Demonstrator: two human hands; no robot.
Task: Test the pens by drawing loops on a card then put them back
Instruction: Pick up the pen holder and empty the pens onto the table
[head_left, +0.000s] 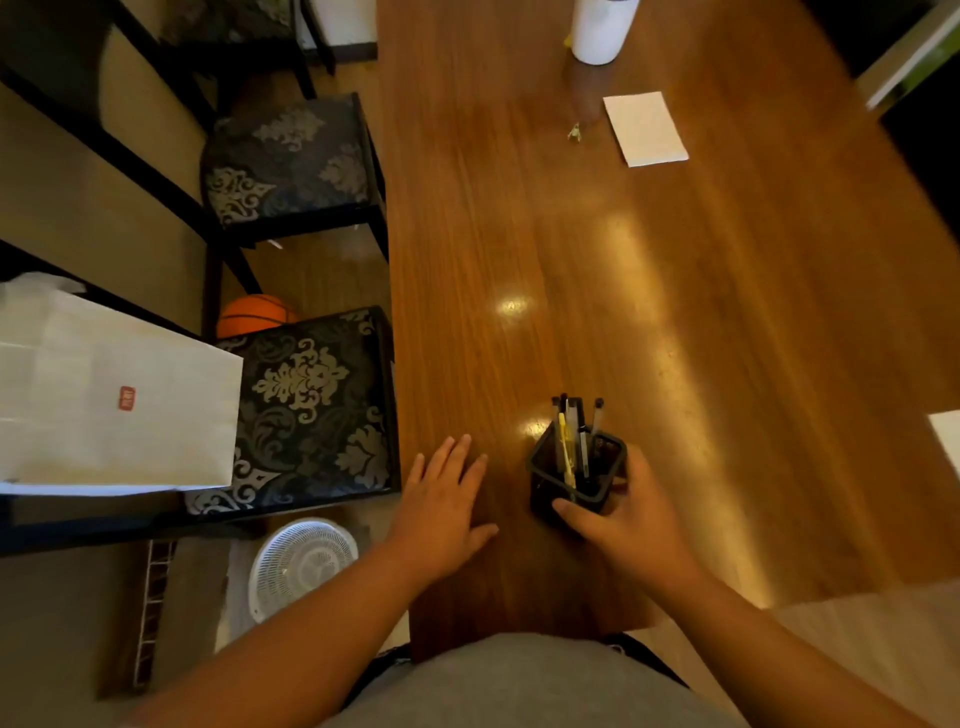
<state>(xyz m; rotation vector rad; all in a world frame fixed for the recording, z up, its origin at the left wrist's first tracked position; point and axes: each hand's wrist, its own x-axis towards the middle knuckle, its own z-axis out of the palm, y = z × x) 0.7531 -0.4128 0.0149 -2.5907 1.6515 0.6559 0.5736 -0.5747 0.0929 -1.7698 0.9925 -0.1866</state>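
Note:
A black square pen holder stands near the front of the wooden table. Several pens stick up out of it, one of them yellow. My right hand wraps around the holder from the right, thumb across its front wall. My left hand lies flat on the table to the left of the holder, fingers spread, holding nothing. A white card lies far back on the table, well apart from both hands.
A white cylinder stands at the table's far end, with a small metallic object beside the card. White paper shows at the right edge. Left of the table are patterned chairs, a white bag, a basketball and a fan.

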